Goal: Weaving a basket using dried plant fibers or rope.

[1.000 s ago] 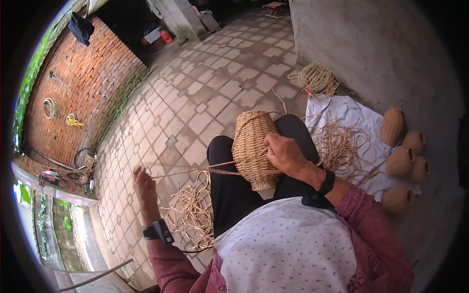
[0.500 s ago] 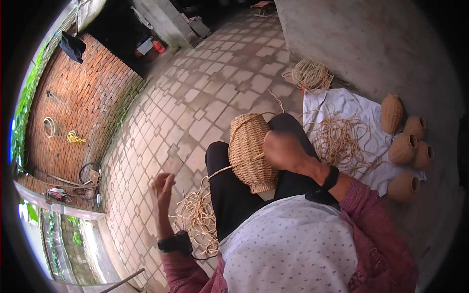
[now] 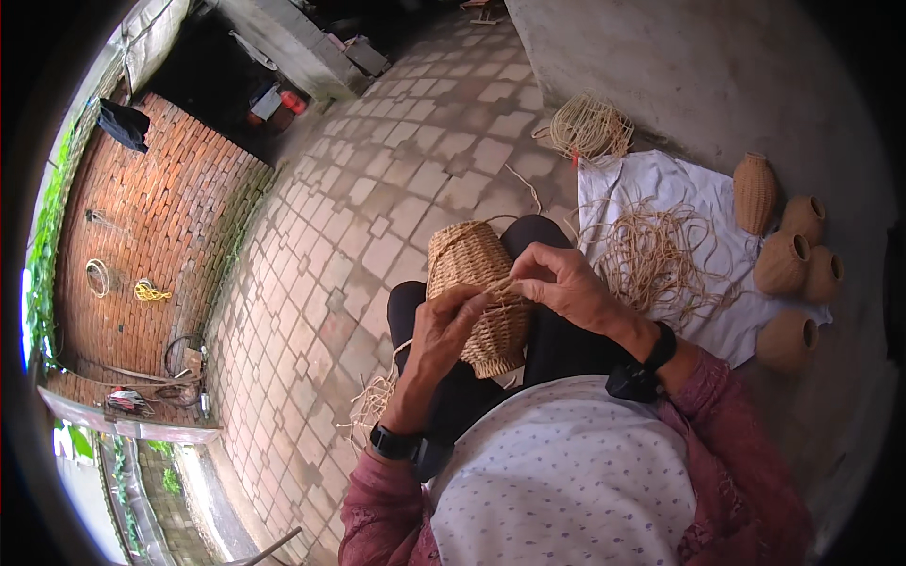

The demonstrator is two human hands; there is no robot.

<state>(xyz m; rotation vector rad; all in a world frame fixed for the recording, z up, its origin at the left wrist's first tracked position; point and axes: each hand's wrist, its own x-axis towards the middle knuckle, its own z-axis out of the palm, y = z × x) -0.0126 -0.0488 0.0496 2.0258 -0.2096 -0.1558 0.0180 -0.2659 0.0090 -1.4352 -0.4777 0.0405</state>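
Observation:
A tan woven basket (image 3: 464,253), like a vase in shape, rests between my knees. Over its side a strand of straw-coloured cord (image 3: 500,289) runs between my two hands. My left hand (image 3: 442,332) pinches the cord on the left, its fingers pressed together. From the right, my right hand (image 3: 563,286) is closed on the same cord with thumb and forefinger. Part of the basket's side is hidden behind my hands. A loose heap of cord (image 3: 376,401) lies on the ground beside my left leg, partly covered by my forearm.
On a white cloth (image 3: 618,176) to the right lies a tangle of cord (image 3: 651,255). A coil of cord (image 3: 592,127) sits by the grey wall (image 3: 679,75). Several small woven baskets (image 3: 786,340) are grouped at the far right. A brick wall (image 3: 179,189) stands left of the paved floor (image 3: 311,311).
My left hand has come from the left, away from the basket, to the cord in front of it. My right hand, blurred before, now grips the cord. The view has shifted slightly.

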